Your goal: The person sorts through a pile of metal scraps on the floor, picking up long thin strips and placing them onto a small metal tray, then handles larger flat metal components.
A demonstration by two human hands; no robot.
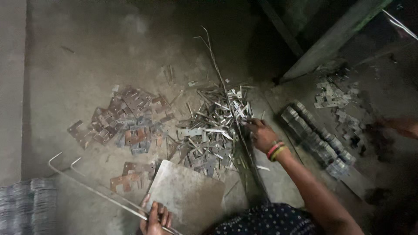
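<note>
Currently sorting metal plates on the floor, both our hands down at the piles.

Left to right: stacked metal rings (28,206) at 8 o'clock; a long bent rod (87,185) with hooked ends runs diagonally to our left hand (154,219) at 6 o'clock, fingers curled over the rod and touching the near edge of a flat grey sheet (185,193). Rusty hinge plates (126,119) spread at 10 o'clock. Shinier mixed strips and plates (213,130) sit at centre. Our right hand (261,135), bangles at the wrist, rests on that pile's right edge, fingers pinched narrow among the strips; we cannot tell what it grips. Neat row of stacked plates (318,139) at 3 o'clock, looser plates (333,95) at 2.
</note>
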